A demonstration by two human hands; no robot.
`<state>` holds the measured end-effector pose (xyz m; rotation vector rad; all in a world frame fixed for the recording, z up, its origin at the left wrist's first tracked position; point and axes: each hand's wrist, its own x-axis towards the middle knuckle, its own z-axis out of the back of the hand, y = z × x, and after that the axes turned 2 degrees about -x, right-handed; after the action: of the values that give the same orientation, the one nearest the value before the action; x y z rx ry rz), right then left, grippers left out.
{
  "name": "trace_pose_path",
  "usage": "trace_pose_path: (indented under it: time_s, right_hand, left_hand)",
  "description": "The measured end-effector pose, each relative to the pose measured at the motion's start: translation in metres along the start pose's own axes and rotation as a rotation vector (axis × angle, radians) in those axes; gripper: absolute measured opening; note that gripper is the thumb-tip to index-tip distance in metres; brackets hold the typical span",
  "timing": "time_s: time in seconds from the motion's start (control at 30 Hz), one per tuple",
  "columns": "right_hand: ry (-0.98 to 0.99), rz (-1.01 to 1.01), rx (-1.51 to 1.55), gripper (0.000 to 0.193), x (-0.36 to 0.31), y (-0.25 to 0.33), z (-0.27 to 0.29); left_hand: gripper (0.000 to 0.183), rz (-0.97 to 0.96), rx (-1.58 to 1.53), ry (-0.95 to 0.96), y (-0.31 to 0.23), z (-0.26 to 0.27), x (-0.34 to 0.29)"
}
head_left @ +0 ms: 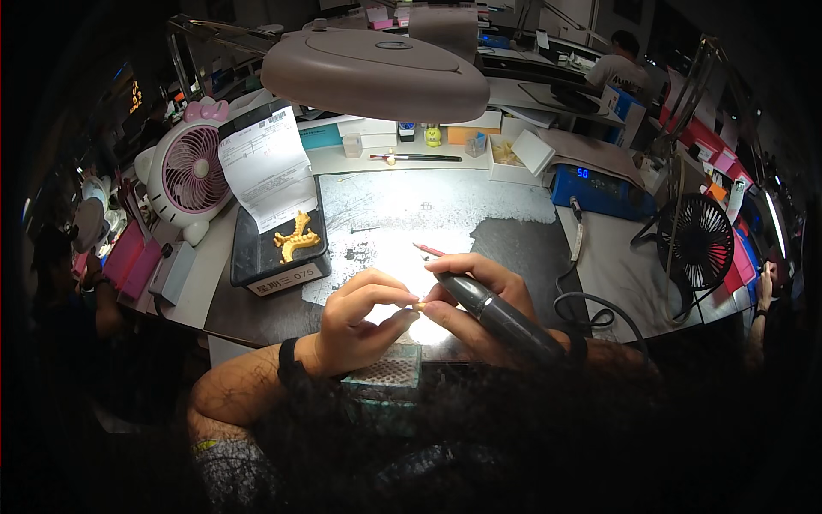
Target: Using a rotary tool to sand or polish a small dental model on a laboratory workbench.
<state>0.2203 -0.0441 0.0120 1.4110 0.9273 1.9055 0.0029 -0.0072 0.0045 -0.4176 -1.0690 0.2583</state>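
My left hand (364, 317) pinches a tiny yellowish piece (419, 306) between thumb and fingers, over the brightly lit bench; it may be a dental crown, but is too small to be sure. My right hand (484, 278) is wrapped round a dark rotary handpiece (505, 319), whose slim reddish tip (426, 248) points up and left, apart from the piece. The right thumb reaches to the piece from the other side. Left of the hands, a black tray (322, 254) holds yellow dental models (297, 244) and a printed sheet (270, 171).
A lamp (377, 73) hangs overhead. A white-pink fan (193, 167) stands left, a black fan (695, 240) right. The blue control box (599, 195) has a cable (578, 240) looping across the bench. A mesh-topped green box (385, 368) sits below my hands. Co-workers (621, 68) sit nearby.
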Motion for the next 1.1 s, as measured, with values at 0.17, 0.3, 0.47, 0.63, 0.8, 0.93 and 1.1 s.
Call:
trace_pose_path:
  time_s: [0.17,0.3,0.47,0.63,0.8,0.93,1.1]
  right_hand:
    - [0.009,0.022,0.009,0.04,0.0013,-0.001,0.0009]
    - [0.002,-0.019,0.04,0.04,0.0003,0.0012,0.0004]
    - [0.026,0.018,0.022,0.04,0.0017,0.002,0.0008]
    - [0.053,0.06,0.003,0.041,0.0043,-0.0031,0.0035]
    - [0.085,0.129,-0.007,0.041,0.0065,-0.0048,0.0037]
    - [0.103,0.138,0.001,0.04,0.0066,-0.0044,0.004]
    - [0.117,0.14,-0.004,0.041,0.0064,-0.0029,0.0045]
  left_hand:
    - [0.028,-0.006,-0.008,0.001,0.0006,0.0018,-0.0012]
    - [0.027,0.011,-0.02,0.014,0.002,0.0021,-0.0035]
    - [0.026,-0.005,-0.024,0.026,0.0041,0.0027,-0.0036]
    - [0.028,-0.017,-0.041,0.053,0.0027,0.0038,-0.0015]
    - [0.027,-0.012,-0.079,0.069,0.001,0.0048,0.0]
    - [0.027,-0.014,-0.101,0.073,0.0027,0.0049,-0.0012]
    - [0.028,-0.036,-0.109,0.078,0.0035,0.0051,-0.001]
